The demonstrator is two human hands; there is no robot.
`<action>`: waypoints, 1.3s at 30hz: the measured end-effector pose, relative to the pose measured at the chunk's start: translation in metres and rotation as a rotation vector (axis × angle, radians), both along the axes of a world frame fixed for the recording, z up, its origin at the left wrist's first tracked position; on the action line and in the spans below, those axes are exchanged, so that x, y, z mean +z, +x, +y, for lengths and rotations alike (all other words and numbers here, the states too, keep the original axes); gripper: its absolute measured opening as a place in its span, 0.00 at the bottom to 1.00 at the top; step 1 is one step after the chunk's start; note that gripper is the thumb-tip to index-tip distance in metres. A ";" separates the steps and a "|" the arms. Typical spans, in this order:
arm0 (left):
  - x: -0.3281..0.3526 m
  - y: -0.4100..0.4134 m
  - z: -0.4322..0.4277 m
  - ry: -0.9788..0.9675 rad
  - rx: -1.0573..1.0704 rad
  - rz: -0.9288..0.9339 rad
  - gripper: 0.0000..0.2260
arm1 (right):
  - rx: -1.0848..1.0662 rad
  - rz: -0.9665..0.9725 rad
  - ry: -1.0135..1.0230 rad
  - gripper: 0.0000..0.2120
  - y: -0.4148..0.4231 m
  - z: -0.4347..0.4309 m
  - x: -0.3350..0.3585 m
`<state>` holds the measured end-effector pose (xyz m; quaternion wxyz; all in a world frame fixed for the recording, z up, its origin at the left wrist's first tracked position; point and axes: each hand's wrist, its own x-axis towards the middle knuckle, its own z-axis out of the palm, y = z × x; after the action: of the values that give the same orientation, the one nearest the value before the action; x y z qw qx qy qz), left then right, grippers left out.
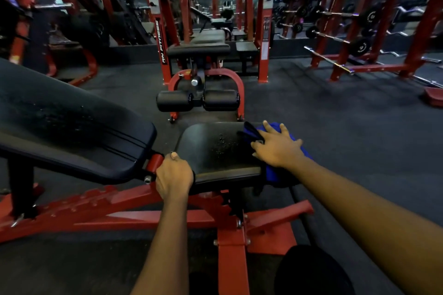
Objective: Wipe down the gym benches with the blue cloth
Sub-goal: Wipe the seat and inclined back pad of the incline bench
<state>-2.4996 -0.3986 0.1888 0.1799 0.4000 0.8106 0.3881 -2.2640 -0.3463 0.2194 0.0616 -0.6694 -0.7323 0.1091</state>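
While the right hand (278, 148) lies flat with spread, nearly straight fingers on the crumpled blue cloth (274, 175), the left hand (173, 175) holds the near left corner of the black padded seat (215, 151), with its fingers curled over the edge and the thumb pointing up. The cloth sits on the right side of this seat, and one part of it hangs down over the right edge. Small wet drops (223, 143) are seen on the seat surface just beside the cloth.

To the left of the seat, the long black padded backrest (72, 127) is tilted upward, and a narrow gap separates the two pads. Both pads are carried by a red steel frame (143, 218) that stands on the dark rubber floor (347, 127). Behind the seat stands a second red bench with two black roller pads (175, 100). Far right, red racks with black dumbbells (359, 19) stand along the wall.
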 end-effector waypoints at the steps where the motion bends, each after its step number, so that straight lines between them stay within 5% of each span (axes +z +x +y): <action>1: 0.000 0.000 0.000 0.005 0.002 0.003 0.20 | -0.012 0.020 -0.034 0.27 -0.002 0.011 0.005; 8: -0.001 0.002 0.001 0.028 0.053 -0.023 0.19 | -0.081 0.063 0.149 0.28 0.002 -0.017 -0.014; 14: 0.000 0.003 0.001 0.039 0.046 0.000 0.19 | -0.074 0.079 -0.049 0.29 0.000 0.048 0.008; 21: -0.001 0.004 -0.001 0.061 0.048 -0.005 0.20 | -0.089 0.132 0.099 0.28 0.017 0.002 -0.016; 27: 0.000 0.005 -0.002 0.061 0.058 -0.005 0.20 | -0.095 0.097 -0.085 0.30 0.011 0.078 0.005; 32: -0.003 0.005 -0.001 0.080 0.055 -0.002 0.20 | 0.079 0.042 0.053 0.27 0.031 0.045 -0.023; 36: -0.005 0.004 0.002 0.076 0.071 0.008 0.20 | -0.102 0.263 0.000 0.29 0.038 0.058 -0.014; 39: -0.006 0.005 0.003 0.091 0.075 0.014 0.21 | -0.185 0.182 -0.065 0.22 0.015 0.080 0.009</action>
<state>-2.4950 -0.3954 0.1830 0.1409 0.3799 0.8077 0.4283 -2.2492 -0.2663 0.2288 0.1160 -0.7231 -0.6547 0.1871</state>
